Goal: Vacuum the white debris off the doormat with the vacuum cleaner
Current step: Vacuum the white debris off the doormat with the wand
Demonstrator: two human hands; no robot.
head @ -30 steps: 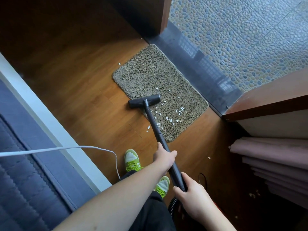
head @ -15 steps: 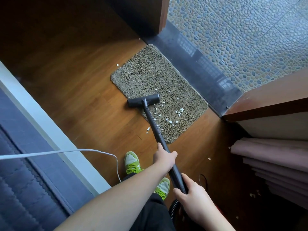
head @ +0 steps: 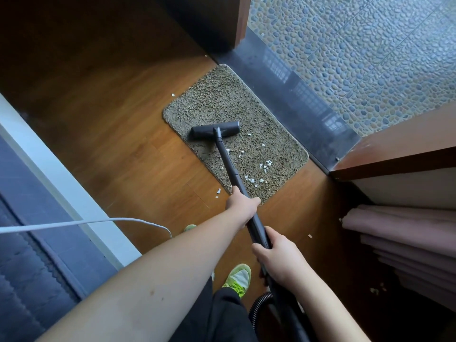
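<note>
While both hands curl tightly round the black wand (head: 228, 160), the left hand (head: 241, 205) grips ahead of the right hand (head: 276, 255). Beyond the left grip, the nozzle (head: 215, 129) sits on the doormat (head: 222, 99), with white scraps (head: 265, 165) (2 more lie off its edge) scattered between.

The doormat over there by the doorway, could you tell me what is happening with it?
A person is vacuuming the doormat. The left hand and right hand both grip the vacuum wand, whose floor head rests on the mat. White debris is scattered on the nearer half.
</note>
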